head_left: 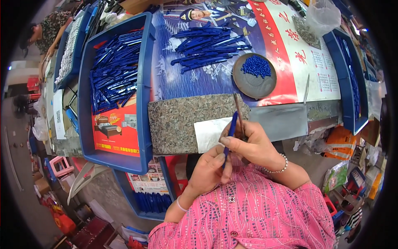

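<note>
A slim, glossy blue stick-like piece [233, 124] stands tilted between my hands, over the near edge of a speckled granite slab [174, 118]. My left hand [209, 169] pinches its lower end. My right hand [258, 145] is closed round its upper part, and a thin brownish metal rod-like tool [239, 107] rises from the same grip; its lower end is hidden. White paper [207, 135] lies on the slab by my fingers. Beyond is a round dark dish [253, 88] with small blue bead-like parts [257, 66]. Left of it, similar blue pieces [207, 46] lie heaped.
At left stands a blue tray [146, 95] full of blue pieces, with another tray [145, 214] below it. A third blue tray [336, 62] is at right. A pointed metal tool [306, 89] rests near a grey pad [277, 122]. Another person [52, 31] is at far left.
</note>
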`<action>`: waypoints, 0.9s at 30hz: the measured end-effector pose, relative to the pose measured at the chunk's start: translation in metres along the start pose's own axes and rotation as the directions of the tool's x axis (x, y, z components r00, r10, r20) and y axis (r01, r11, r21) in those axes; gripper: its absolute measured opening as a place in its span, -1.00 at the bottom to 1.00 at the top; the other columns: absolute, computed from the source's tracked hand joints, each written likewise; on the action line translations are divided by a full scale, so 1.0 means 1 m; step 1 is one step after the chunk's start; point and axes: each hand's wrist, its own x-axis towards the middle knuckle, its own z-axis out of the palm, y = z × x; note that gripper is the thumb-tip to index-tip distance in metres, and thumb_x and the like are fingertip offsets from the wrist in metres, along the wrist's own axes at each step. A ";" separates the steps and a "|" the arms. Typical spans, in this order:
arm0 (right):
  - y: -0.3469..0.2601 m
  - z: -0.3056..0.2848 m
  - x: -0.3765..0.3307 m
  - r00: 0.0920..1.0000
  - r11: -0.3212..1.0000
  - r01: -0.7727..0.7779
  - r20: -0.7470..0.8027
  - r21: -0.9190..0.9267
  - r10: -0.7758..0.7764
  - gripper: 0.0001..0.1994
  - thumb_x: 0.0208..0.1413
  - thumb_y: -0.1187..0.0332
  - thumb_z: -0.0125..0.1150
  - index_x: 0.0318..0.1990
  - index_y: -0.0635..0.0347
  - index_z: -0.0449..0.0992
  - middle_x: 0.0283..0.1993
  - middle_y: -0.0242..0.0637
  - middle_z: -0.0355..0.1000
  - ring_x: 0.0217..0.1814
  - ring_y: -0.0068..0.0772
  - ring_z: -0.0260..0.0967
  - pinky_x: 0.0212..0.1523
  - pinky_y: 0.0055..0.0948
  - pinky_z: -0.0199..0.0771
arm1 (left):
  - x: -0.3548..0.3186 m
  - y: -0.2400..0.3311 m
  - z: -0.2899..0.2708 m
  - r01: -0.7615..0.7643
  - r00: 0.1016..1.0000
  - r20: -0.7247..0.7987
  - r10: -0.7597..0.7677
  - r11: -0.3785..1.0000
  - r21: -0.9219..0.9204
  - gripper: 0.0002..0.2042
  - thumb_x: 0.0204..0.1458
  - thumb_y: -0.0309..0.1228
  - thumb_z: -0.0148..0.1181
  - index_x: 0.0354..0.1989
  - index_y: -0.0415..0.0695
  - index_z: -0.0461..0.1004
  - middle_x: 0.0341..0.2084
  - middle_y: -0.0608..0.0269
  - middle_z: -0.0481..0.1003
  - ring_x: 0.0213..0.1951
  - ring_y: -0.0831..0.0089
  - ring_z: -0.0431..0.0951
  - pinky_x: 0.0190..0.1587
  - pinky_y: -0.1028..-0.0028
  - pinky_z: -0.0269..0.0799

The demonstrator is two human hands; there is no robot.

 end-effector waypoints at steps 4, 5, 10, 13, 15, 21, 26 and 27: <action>-0.005 -0.006 -0.004 0.995 0.997 -0.013 -0.098 -0.074 0.006 -0.88 0.04 0.44 0.16 -0.36 0.30 0.39 -0.60 -0.43 0.31 -0.70 -0.69 0.20 -0.70 -0.67 0.15 | -0.004 -0.002 0.014 -0.273 0.838 -0.121 0.533 0.601 0.751 -0.84 0.06 -0.44 0.14 -0.28 -0.24 0.35 -0.60 0.19 0.46 -0.63 0.43 0.47 -0.59 0.52 0.36; -0.008 -0.007 -0.007 0.992 0.998 -0.052 -0.114 -0.035 0.047 -0.88 0.02 0.44 0.17 -0.36 0.29 0.38 -0.63 -0.41 0.30 -0.71 -0.67 0.20 -0.71 -0.66 0.15 | -0.005 0.002 0.014 -0.282 0.823 -0.128 0.553 0.594 0.754 -0.84 0.06 -0.44 0.14 -0.28 -0.24 0.35 -0.60 0.19 0.46 -0.63 0.43 0.47 -0.59 0.52 0.36; 0.001 -0.019 -0.024 0.985 0.993 0.004 -0.174 0.118 0.016 -0.80 -0.07 0.46 0.26 -0.30 0.31 0.39 -0.50 -0.29 0.43 -0.68 -0.68 0.26 -0.69 -0.71 0.19 | 0.001 0.014 0.015 -0.419 0.540 0.487 0.686 -0.282 0.863 -0.74 -0.19 -0.51 0.36 -0.37 -0.22 0.38 -0.48 0.11 0.52 -0.54 0.36 0.54 -0.52 0.48 0.43; 0.006 -0.023 -0.025 0.985 0.982 0.048 -0.173 0.184 -0.015 -0.75 -0.09 0.47 0.28 -0.27 0.32 0.36 -0.50 -0.27 0.42 -0.69 -0.66 0.25 -0.69 -0.70 0.19 | 0.001 0.018 0.010 -0.483 0.483 0.638 0.600 -0.425 0.765 -0.73 -0.23 -0.54 0.36 -0.38 -0.25 0.37 -0.41 0.08 0.51 -0.47 0.28 0.55 -0.51 0.43 0.46; 0.005 -0.023 -0.025 0.983 0.980 0.047 -0.181 0.192 -0.011 -0.73 -0.09 0.48 0.28 -0.26 0.32 0.34 -0.51 -0.26 0.41 -0.69 -0.64 0.24 -0.70 -0.69 0.18 | 0.002 0.021 0.010 -0.533 0.406 0.728 0.553 -0.503 0.680 -0.73 -0.24 -0.57 0.34 -0.39 -0.28 0.36 -0.37 -0.01 0.49 -0.47 0.24 0.54 -0.51 0.40 0.48; 0.004 -0.025 -0.024 0.987 0.976 0.058 -0.158 0.212 -0.025 -0.75 -0.08 0.48 0.27 -0.27 0.32 0.33 -0.53 -0.28 0.39 -0.70 -0.64 0.24 -0.70 -0.67 0.18 | 0.003 0.025 0.015 -0.527 0.410 0.746 0.525 -0.532 0.663 -0.71 -0.25 -0.58 0.33 -0.35 -0.31 0.36 -0.37 -0.03 0.49 -0.47 0.22 0.54 -0.52 0.40 0.49; -0.001 -0.023 -0.024 0.986 0.976 0.077 -0.163 0.205 -0.044 -0.79 -0.03 0.47 0.23 -0.25 0.32 0.36 -0.53 -0.33 0.39 -0.68 -0.67 0.24 -0.68 -0.70 0.19 | -0.006 0.026 0.024 -0.422 0.721 0.397 0.568 -0.096 0.902 -0.77 -0.11 -0.59 0.24 -0.27 -0.32 0.37 -0.45 0.01 0.52 -0.46 0.37 0.56 -0.44 0.49 0.49; -0.003 -0.022 -0.023 0.984 0.975 0.079 -0.173 0.206 -0.043 -0.79 -0.03 0.47 0.23 -0.25 0.32 0.36 -0.53 -0.33 0.39 -0.68 -0.67 0.24 -0.68 -0.70 0.19 | -0.009 0.025 0.027 -0.250 0.859 0.084 0.506 0.271 0.930 -0.80 -0.05 -0.58 0.20 -0.25 -0.32 0.37 -0.47 0.04 0.52 -0.46 0.43 0.56 -0.42 0.53 0.48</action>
